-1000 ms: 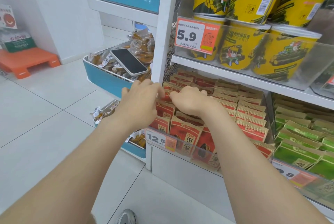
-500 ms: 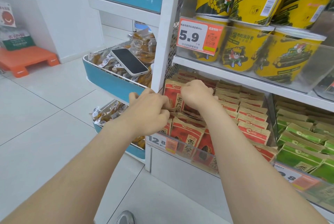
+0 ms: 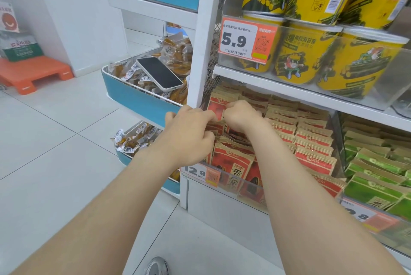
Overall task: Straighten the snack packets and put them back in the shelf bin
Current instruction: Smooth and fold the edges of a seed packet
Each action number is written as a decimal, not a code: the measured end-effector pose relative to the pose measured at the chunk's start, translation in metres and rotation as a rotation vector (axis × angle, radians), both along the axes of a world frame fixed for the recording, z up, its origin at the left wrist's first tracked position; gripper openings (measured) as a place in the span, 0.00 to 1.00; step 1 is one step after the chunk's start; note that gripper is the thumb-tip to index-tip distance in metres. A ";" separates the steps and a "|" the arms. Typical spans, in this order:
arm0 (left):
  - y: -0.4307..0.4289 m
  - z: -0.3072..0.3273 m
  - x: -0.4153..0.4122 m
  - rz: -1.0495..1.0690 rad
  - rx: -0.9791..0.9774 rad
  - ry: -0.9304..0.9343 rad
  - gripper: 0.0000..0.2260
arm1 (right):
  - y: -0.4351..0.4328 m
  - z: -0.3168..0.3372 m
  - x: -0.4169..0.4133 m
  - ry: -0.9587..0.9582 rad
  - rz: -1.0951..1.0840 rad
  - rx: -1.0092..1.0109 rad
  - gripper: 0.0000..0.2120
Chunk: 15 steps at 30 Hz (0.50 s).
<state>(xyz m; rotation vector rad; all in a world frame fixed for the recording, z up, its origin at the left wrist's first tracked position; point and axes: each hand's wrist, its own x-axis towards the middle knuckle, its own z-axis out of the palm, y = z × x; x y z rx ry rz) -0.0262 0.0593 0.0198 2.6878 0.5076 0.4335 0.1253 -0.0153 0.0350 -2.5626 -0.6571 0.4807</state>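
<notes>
Red and brown snack packets (image 3: 309,141) stand in rows in a clear shelf bin (image 3: 249,188) on the lower shelf. At the bin's left end both my hands reach into the packets. My left hand (image 3: 189,134) has its fingers curled around the tops of the left-hand packets. My right hand (image 3: 240,114) pinches the top edge of a raised red packet (image 3: 216,105) at the back of the left column. The fingertips of both hands are hidden among the packets.
Yellow snack tubs (image 3: 304,57) fill the shelf above, behind a 5.9 price tag (image 3: 246,40). Green packets (image 3: 378,172) sit to the right. A white post (image 3: 206,37) stands left of the bin. A phone (image 3: 159,73) lies on a blue basket (image 3: 138,99) of snacks.
My right hand has moved back and up, lifting a red packet at the rear of the left column. My left hand has closed on the packets in front.
</notes>
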 end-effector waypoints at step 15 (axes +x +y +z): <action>-0.004 0.006 0.002 -0.002 -0.032 0.067 0.21 | -0.006 0.001 0.000 -0.012 0.027 0.177 0.19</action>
